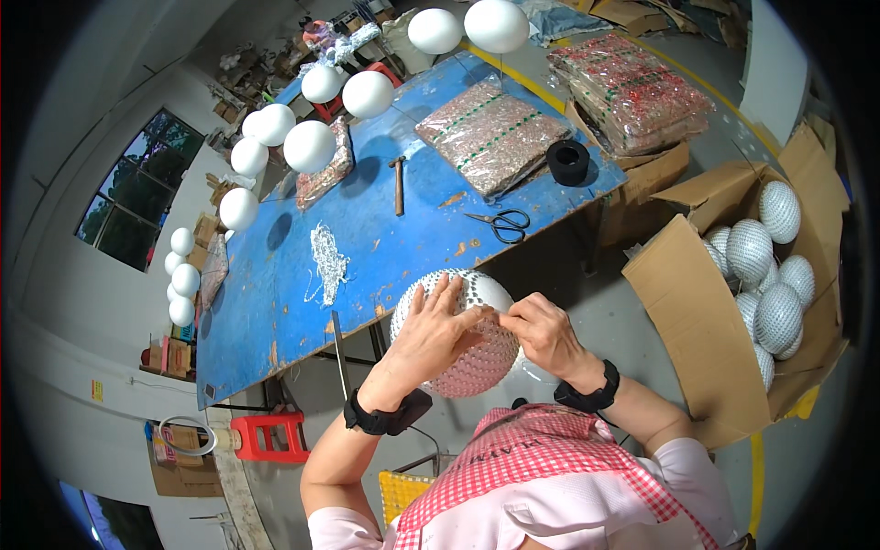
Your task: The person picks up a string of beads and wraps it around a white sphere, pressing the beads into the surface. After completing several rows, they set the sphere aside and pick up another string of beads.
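A large white ball [478, 371], mostly covered in rows of small silvery studs, is in front of me at the table's near edge; a smooth white patch shows at its upper right. My left hand [429, 335] lies on its upper left side, fingers stretched over the studs and thumb toward the right hand. My right hand [543, 335] is closed in a pinch at the ball's right side, its fingertips close to the left thumb. What the pinch holds is too small to make out. A silvery bundle of studded strips [326, 263] rests on the table beyond my left hand.
On the blue table [367, 229] lie scissors [502, 223], a hammer [399, 186], a black tape roll [567, 162] and a bagged sheet pack [490, 136]. Smooth white balls [310, 147] stand along its far side. A carton [701, 339] of studded balls is at right, a red stool [270, 437] at left.
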Available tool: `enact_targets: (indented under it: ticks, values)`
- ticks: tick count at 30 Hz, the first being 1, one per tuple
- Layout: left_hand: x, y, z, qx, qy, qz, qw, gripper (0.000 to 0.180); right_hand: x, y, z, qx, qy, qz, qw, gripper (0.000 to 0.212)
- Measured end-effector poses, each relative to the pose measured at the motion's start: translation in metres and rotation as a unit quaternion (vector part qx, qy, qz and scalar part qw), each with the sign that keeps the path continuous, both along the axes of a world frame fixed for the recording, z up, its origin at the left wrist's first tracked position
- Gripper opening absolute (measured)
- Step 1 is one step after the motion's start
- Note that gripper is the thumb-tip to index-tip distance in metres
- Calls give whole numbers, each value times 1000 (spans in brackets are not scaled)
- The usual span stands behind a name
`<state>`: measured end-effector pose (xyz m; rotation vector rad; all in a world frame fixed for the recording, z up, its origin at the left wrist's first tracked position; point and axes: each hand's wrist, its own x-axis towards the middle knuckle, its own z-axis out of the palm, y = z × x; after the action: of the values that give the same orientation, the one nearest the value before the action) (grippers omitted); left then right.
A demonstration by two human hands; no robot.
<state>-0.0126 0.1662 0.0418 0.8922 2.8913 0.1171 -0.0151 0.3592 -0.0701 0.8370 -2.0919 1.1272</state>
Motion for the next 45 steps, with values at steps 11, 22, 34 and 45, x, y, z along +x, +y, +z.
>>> enact_targets:
  ticks: [11,22,34,45]
  values:
    - [-4,-2,-4,8,5,-5,1000,37,-5,-3,-10,-53,-16,3,998,24]
    - [-11,-6,-5,75,33,28,996,32,-14,-6,-23,-43,30,11,999,29]
    - [-7,-24,-10,147,12,20,989,37,-4,1,-25,-147,-103,0,984,31]
    - [-5,-36,-15,117,19,-33,992,47,4,-14,-8,60,15,-113,992,22]
